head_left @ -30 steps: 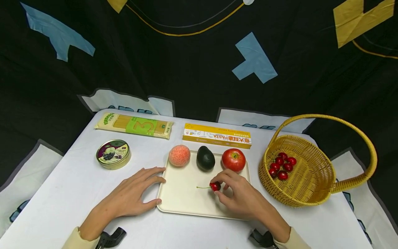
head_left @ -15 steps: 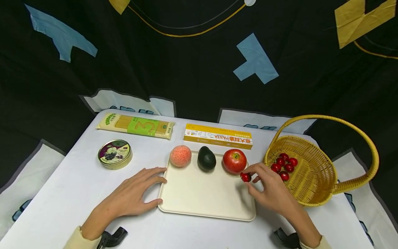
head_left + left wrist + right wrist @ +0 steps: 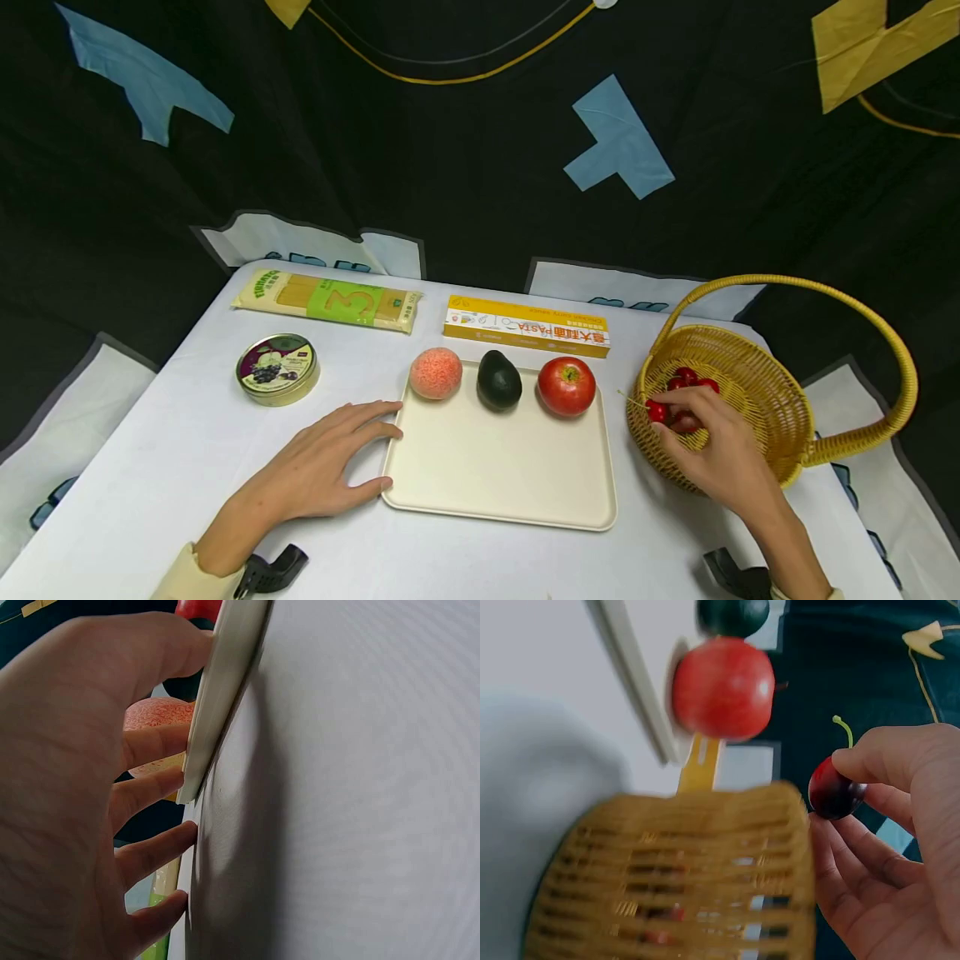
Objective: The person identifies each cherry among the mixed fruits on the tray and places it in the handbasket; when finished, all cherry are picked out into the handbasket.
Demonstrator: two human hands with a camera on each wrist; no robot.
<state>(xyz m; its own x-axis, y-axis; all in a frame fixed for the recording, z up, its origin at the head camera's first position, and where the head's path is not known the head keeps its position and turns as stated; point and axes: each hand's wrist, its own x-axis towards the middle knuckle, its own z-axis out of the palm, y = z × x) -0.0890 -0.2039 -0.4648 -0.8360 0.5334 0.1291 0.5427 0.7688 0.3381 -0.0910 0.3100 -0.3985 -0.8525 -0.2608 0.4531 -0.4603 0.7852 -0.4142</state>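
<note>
A dark red cherry [image 3: 834, 789] with a green stem is pinched between the thumb and fingers of my right hand [image 3: 716, 450]. In the head view this cherry [image 3: 657, 411] overlaps the left rim of the yellow wicker basket [image 3: 780, 400]. Several more cherries [image 3: 684, 377] lie inside the basket, partly covered by the hand. My left hand [image 3: 318, 462] rests with spread fingers at the left edge of the cream tray [image 3: 495, 475]. In the left wrist view its thumb and two fingers touch the tray's rim [image 3: 217, 697].
Along the tray's back edge sit a pink textured peach-like fruit [image 3: 436, 373], an avocado [image 3: 498, 381] and a red apple [image 3: 566, 387]. Behind them lie a yellow pasta box [image 3: 527, 326] and a noodle packet [image 3: 327, 300]. A round tin [image 3: 277, 369] stands at the left. The basket's tall handle [image 3: 847, 312] arches up.
My right hand has lifted the cherry off the tray and carried it rightward to the basket. The left hand has stayed at the tray's edge.
</note>
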